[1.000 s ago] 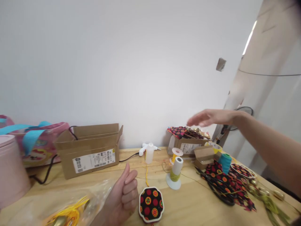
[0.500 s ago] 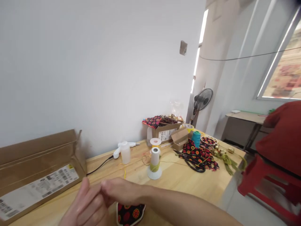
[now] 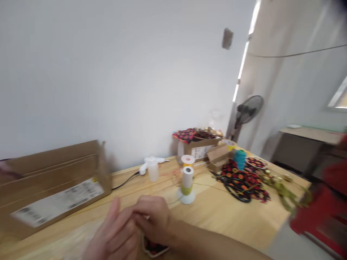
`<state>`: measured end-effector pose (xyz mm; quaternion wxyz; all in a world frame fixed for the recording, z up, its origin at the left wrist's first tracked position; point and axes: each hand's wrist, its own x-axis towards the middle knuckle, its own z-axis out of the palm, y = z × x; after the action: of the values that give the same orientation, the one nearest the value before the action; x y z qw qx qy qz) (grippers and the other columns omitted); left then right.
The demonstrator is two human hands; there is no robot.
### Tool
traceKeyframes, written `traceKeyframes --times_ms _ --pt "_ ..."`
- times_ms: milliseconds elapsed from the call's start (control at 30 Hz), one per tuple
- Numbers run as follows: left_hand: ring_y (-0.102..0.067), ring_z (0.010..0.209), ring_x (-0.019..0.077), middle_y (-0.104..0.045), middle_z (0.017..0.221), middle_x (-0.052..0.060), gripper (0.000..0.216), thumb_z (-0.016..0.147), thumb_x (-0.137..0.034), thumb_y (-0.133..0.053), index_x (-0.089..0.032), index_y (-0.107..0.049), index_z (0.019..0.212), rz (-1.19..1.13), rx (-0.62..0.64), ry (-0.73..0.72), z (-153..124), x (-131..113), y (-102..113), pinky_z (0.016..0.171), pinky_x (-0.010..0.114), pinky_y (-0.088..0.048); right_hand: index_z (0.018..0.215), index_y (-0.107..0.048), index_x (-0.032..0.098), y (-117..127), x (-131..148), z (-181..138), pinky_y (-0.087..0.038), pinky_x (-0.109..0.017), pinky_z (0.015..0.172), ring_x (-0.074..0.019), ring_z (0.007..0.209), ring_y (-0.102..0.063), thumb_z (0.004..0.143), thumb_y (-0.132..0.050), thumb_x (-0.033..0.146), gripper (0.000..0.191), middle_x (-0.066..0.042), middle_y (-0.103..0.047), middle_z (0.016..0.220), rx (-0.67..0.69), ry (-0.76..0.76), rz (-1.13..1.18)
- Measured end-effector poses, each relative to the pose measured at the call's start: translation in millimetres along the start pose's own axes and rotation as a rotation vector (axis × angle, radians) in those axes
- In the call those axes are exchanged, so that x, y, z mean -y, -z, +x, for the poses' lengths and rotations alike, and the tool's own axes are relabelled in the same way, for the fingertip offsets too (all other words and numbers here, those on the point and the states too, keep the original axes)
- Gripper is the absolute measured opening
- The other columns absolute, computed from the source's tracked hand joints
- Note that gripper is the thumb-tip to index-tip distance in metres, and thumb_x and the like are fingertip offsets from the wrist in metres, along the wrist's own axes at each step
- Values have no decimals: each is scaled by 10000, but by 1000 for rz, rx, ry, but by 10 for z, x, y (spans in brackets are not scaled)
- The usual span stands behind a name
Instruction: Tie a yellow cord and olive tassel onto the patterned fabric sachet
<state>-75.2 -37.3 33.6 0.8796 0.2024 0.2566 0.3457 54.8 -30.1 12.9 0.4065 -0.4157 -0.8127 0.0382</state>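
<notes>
My left hand (image 3: 116,233) and my right hand (image 3: 154,216) meet at the front of the wooden table, fingertips pressed together. The fingers of both are curled and closed; whatever is between them is hidden. Just under my right hand lies a dark patterned fabric piece (image 3: 154,249) with a pale edge, partly covered by the hand and wrist. Behind it stands a white cone spool (image 3: 187,177) wound low with yellow-green thread. A thin strand runs from the spool toward my right hand.
An open cardboard box (image 3: 62,202) is at left. Near the wall are a white corded tool (image 3: 145,168) and a translucent bottle (image 3: 153,171). Rightward lie black-handled scissors (image 3: 235,189), patterned fabric (image 3: 255,184), a teal thread cone (image 3: 240,159) and gold bells (image 3: 275,178). A red stool (image 3: 311,209) stands beyond.
The view has swung left, so the table's things sit further right. My hands stay together; my right hand's fingers are more bent. The person in red is now mostly out of view.
</notes>
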Motion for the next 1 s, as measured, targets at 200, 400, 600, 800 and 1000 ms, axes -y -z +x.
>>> traceKeyframes --times_ms 200,400,600,800,1000 --pt "-452 402 68 -427 449 -22 485 864 -397 -215 -138 -551 628 -441 269 -166 2 16 -291 321 119 -314 744 -543 176 56 7 -25 -389 -202 532 -123 604 -534 847 -312 230 259 -32 -598 683 68 65 -10" --pt "-515 653 107 -514 733 21 378 870 -331 -252 -173 -588 798 -373 116 -481 72 -110 -145 625 254 -456 741 -545 181 54 102 -26 -302 -222 439 -137 514 -528 780 -397 157 155 -32 -619 652 245 199 -208" --pt "-515 634 116 -531 714 30 417 860 -372 -251 -145 -596 797 -258 34 -569 134 -201 -50 625 264 -456 686 -518 190 173 185 -24 -212 -240 411 -118 454 -465 740 -448 124 111 12 -577 576 335 295 -350" --pt "-525 537 124 -555 619 46 483 841 -434 -251 -107 -601 780 -66 -45 -452 162 -127 -80 531 247 -445 682 -520 196 314 142 26 -208 -254 417 -113 478 -450 841 -400 235 203 17 -569 616 193 407 -420" --pt "-543 485 122 -591 612 56 483 802 -493 -324 -99 -602 788 145 -99 -257 171 13 -120 408 191 -392 629 -539 176 394 102 64 -251 -233 432 -100 499 -466 878 -359 342 348 9 -563 579 12 444 -278"
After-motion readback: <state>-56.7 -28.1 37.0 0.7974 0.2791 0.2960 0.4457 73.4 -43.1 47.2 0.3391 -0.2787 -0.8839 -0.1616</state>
